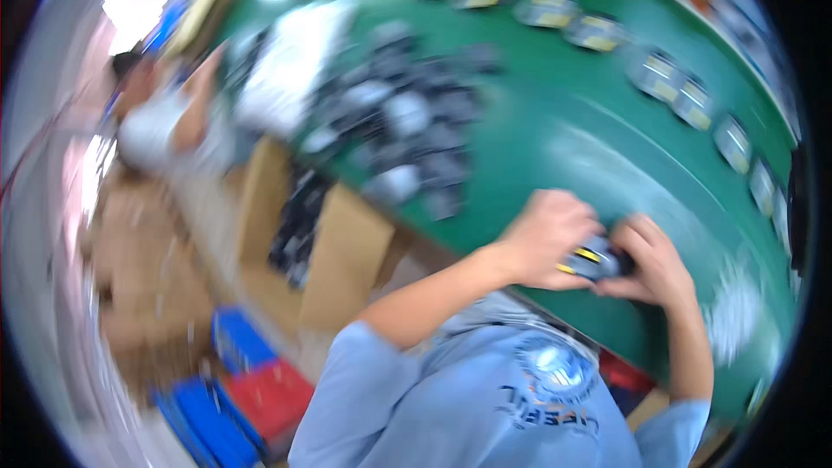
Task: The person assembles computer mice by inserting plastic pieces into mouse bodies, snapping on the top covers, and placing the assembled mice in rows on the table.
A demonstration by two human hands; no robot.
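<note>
Between my two hands, just over the near edge of the green table [537,130], is a small dark grey device with yellow marks [593,258]; blur hides its exact kind. My left hand [551,238] is closed round its left side. On its right side, my right hand [652,262] grips a dark end with thumb and fingers. To the left lies a pile of dark grey round parts [407,113], some with pale faces. A white bundle of small thin pieces [732,308] rests on the table to the right of my right hand.
Along the table's far side runs a row of grey and yellow units [550,10]. A white plastic bag [295,61] lies at the left. Below it stands an open cardboard box [347,251] holding black parts. Blue bins [208,420] are on the floor, and another person [173,121] sits beyond.
</note>
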